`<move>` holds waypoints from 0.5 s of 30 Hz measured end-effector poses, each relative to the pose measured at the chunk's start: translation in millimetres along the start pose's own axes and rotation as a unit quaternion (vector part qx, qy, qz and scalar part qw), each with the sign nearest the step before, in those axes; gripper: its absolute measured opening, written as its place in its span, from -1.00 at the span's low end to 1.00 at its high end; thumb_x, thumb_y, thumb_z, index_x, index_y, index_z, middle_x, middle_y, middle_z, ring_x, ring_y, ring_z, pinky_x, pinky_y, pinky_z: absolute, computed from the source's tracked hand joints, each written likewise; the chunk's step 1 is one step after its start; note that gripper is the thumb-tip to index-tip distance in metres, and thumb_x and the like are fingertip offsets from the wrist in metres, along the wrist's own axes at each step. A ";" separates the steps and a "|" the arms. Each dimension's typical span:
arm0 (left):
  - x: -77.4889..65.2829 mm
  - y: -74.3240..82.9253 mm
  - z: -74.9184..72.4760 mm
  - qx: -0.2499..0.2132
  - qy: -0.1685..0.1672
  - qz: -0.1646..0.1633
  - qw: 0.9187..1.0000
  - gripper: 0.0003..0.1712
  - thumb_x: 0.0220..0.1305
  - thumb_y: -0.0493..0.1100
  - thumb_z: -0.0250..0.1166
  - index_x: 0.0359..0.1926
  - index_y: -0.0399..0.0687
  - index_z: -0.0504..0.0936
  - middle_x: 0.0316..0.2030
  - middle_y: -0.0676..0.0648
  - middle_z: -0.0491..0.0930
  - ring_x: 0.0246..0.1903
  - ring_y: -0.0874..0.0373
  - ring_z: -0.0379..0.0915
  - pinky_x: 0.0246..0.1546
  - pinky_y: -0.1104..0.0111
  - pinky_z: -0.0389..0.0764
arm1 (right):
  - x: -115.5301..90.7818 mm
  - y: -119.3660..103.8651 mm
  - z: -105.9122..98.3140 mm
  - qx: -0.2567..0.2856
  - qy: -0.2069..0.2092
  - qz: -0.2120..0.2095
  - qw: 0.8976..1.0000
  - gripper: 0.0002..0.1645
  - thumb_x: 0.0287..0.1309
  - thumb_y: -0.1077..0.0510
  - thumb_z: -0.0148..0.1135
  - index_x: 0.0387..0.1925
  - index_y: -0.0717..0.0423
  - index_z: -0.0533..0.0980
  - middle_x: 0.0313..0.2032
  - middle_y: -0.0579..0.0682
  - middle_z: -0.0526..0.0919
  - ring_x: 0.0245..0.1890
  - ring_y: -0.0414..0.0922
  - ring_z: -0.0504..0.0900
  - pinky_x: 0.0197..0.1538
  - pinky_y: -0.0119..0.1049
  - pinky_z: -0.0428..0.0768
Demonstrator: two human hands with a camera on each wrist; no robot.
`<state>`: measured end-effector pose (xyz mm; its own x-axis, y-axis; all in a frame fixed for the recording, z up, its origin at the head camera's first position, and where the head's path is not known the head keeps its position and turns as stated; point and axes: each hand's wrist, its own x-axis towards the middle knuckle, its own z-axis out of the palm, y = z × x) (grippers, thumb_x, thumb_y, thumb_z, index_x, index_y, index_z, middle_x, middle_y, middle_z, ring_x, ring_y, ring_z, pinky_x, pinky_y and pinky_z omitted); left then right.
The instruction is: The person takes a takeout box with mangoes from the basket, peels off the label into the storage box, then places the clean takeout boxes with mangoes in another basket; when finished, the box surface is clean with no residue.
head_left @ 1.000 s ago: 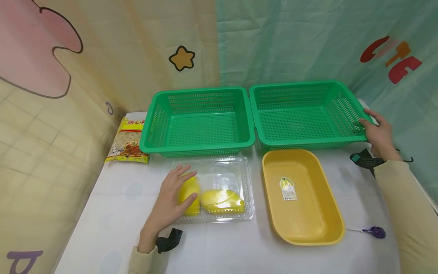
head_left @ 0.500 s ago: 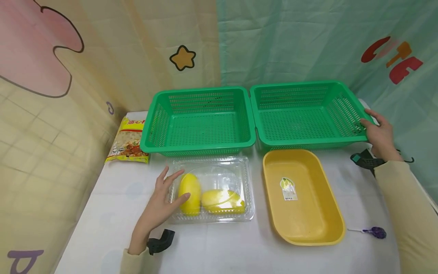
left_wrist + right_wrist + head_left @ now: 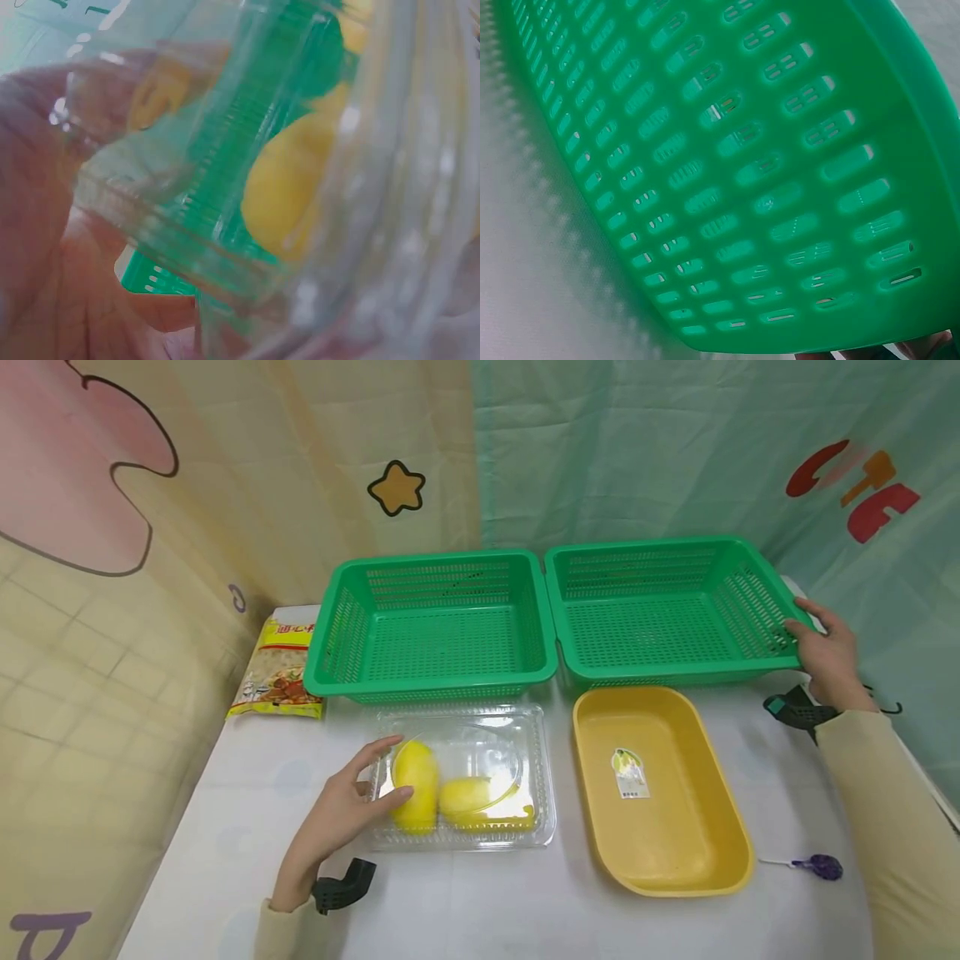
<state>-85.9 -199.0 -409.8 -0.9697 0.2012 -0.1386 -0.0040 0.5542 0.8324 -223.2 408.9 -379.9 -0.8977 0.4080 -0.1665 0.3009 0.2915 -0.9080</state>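
Observation:
My left hand (image 3: 341, 810) is at the left end of a clear plastic clamshell box (image 3: 536, 760), thumb over the lid and fingers along the side. The left wrist view has that hand close around the box wall (image 3: 225, 262). Inside the box lie two yellow mango-like fruits: one lengthwise (image 3: 415, 789), one crosswise (image 3: 468, 802). My right hand (image 3: 828, 656) grips the right rim of the right green basket (image 3: 675, 672), thumb inside. The right wrist view shows the slotted basket side (image 3: 727, 180), with only fingertips (image 3: 922, 346) at the bottom edge.
A second green basket (image 3: 435, 681) stands against the first one's left side. In front is a yellow tub (image 3: 667, 827) with a sticker. A purple lollipop (image 3: 823, 866) lies right of it. A yellow food packet (image 3: 273, 672) sits at the far left, beneath a curtain backdrop.
My left hand has moved left and down from above the left fruit to the box's left edge, its fingers drawing in there. My right hand stays on the basket rim.

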 end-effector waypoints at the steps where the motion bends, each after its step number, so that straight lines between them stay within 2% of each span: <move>1: 0.1 -0.1 -0.4 -0.012 -0.002 -0.012 1.000 -0.24 0.06 0.12 0.42 0.30 0.42 0.32 0.34 -0.06 0.22 -0.07 -0.23 0.51 -0.28 0.12 0.57 | 0.6 0.4 -0.2 0.003 -0.001 0.000 1.000 -0.38 0.32 -0.17 -0.07 0.39 -0.47 0.12 0.44 -0.16 -0.10 -0.38 -0.39 0.41 -0.48 -0.51 0.46; 5: 0.4 -0.1 -1.3 -0.062 -0.013 -0.044 0.997 -0.24 0.03 0.07 0.45 0.27 0.44 0.35 0.34 -0.05 0.21 -0.25 -0.07 0.60 -0.41 0.26 0.57 | 6.2 4.5 -1.0 0.002 0.001 -0.002 1.000 -0.38 0.31 -0.17 -0.06 0.39 -0.47 0.12 0.44 -0.17 -0.11 -0.39 -0.38 0.42 -0.48 -0.51 0.47; 8: -0.8 1.9 -2.4 -0.091 -0.026 -0.047 0.994 -0.25 0.05 0.03 0.45 0.27 0.40 0.36 0.33 -0.11 0.21 -0.40 -0.02 0.61 -0.47 0.31 0.56 | 13.2 10.5 -2.8 -0.002 0.005 -0.004 1.000 -0.38 0.30 -0.20 -0.05 0.37 -0.49 0.14 0.43 -0.14 -0.07 -0.38 -0.37 0.42 -0.48 -0.48 0.49; 11: -3.4 8.8 -6.3 -0.106 -0.041 -0.035 0.993 -0.26 0.08 0.01 0.44 0.28 0.34 0.36 0.32 -0.16 0.22 -0.47 -0.06 0.61 -0.50 0.31 0.55 | 19.2 15.6 -4.2 -0.003 0.017 -0.001 1.000 -0.39 0.28 -0.22 -0.04 0.36 -0.51 0.16 0.41 -0.14 -0.02 -0.38 -0.37 0.43 -0.48 -0.45 0.50; 15: -5.5 27.1 -16.1 -0.117 -0.059 0.004 0.991 -0.29 0.13 -0.07 0.41 0.30 0.24 0.36 0.29 -0.15 0.28 -0.37 -0.06 0.62 -0.42 0.23 0.60 | 16.0 12.7 -3.6 -0.005 0.013 -0.003 1.000 -0.39 0.30 -0.21 -0.06 0.37 -0.50 0.14 0.44 -0.15 -0.11 -0.36 -0.35 0.41 -0.48 -0.47 0.49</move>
<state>-84.6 -198.1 -377.8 -0.9343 0.3062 -0.1826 -0.0671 0.3519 0.9336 -232.6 422.2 -392.6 -0.8907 0.4291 -0.1497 0.2984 0.3036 -0.9049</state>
